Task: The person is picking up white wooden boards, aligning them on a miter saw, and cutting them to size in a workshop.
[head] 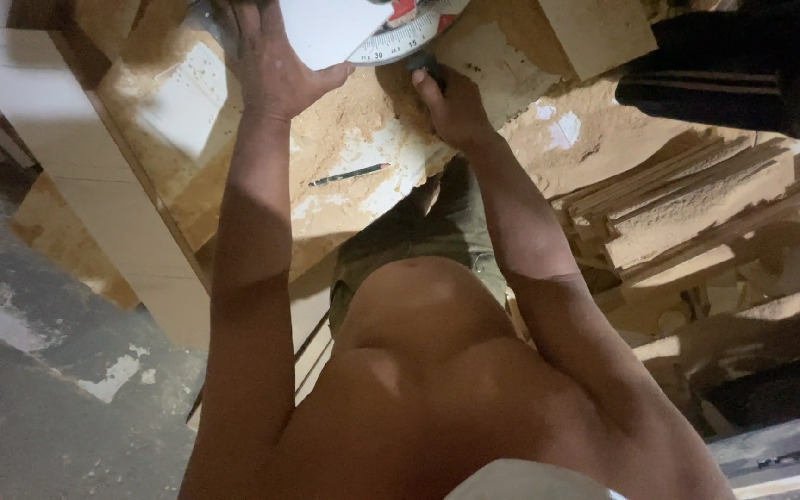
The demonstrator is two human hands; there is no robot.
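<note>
My left hand (266, 51) lies flat with fingers spread on a white board (335, 28) at the top of the view. My right hand (451, 102) is closed around a dark knob beneath a round metal angle scale (400, 39) with a red part, which belongs to a saw at the top edge. Both hands rest on a sawdust-covered workbench (354, 139). A pencil (349, 173) lies in the sawdust below my hands, apart from both.
A stack of wooden offcuts and slats (696, 213) covered in dust fills the right side. A pale wooden block (599, 32) sits at the top right, beside a person's dark sleeve (733, 65). Grey concrete floor (39, 370) lies to the left.
</note>
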